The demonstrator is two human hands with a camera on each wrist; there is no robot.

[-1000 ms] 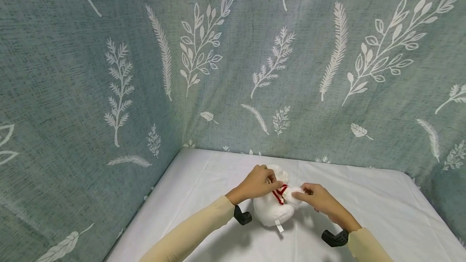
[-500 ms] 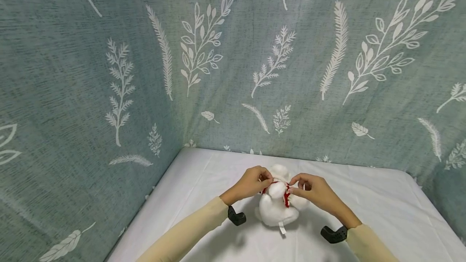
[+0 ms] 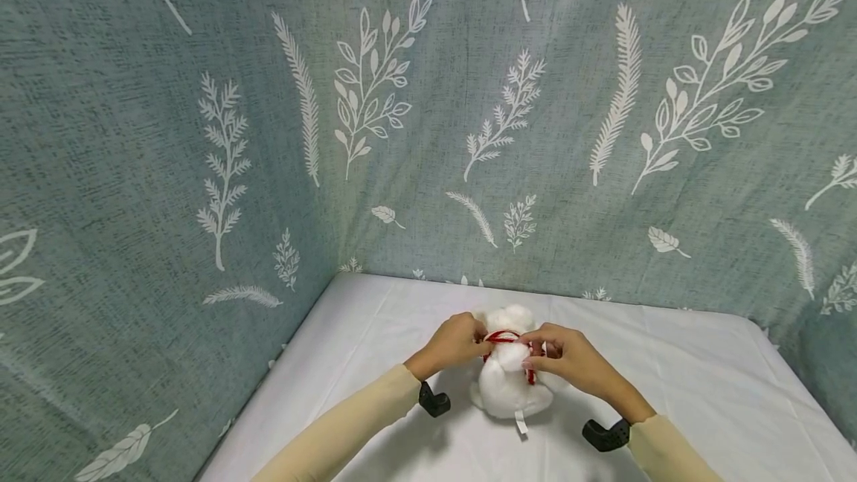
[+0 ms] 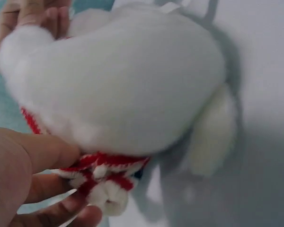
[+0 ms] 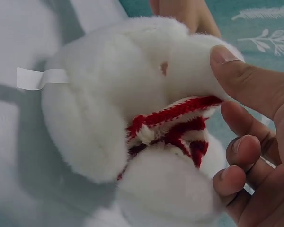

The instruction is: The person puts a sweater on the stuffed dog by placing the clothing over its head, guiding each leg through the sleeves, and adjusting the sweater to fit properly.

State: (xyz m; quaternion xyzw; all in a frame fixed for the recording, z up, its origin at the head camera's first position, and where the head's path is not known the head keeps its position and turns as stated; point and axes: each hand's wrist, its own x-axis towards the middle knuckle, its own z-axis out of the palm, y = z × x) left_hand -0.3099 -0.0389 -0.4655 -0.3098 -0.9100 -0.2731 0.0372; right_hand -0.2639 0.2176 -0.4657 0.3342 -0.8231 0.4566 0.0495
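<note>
A white plush toy (image 3: 504, 389) sits on the white-covered surface, its tagged rear toward me. It wears a red-and-white knitted scarf (image 3: 498, 336), whose striped end (image 4: 106, 165) hangs down in the left wrist view. At the toy's left side, my left hand (image 3: 455, 342) pinches the scarf between thumb and fingers. My right hand (image 3: 569, 357) is on the other side. In the right wrist view its thumb (image 5: 227, 64) presses the toy's furry limb (image 5: 194, 66), with the index fingertip underneath at the scarf's edge. The toy's face is hidden.
A white fabric tag (image 3: 521, 422) sticks out at the toy's base. White cloth (image 3: 643, 378) covers the surface, creased in places. A blue-green leaf-patterned curtain (image 3: 415, 132) stands behind and along the left. Black wrist devices (image 3: 605, 435) sit under both wrists.
My right hand has let go of a white part at the toy's right and moved left to the limb beside the scarf. The toy has turned, and the scarf now crosses its upper back.
</note>
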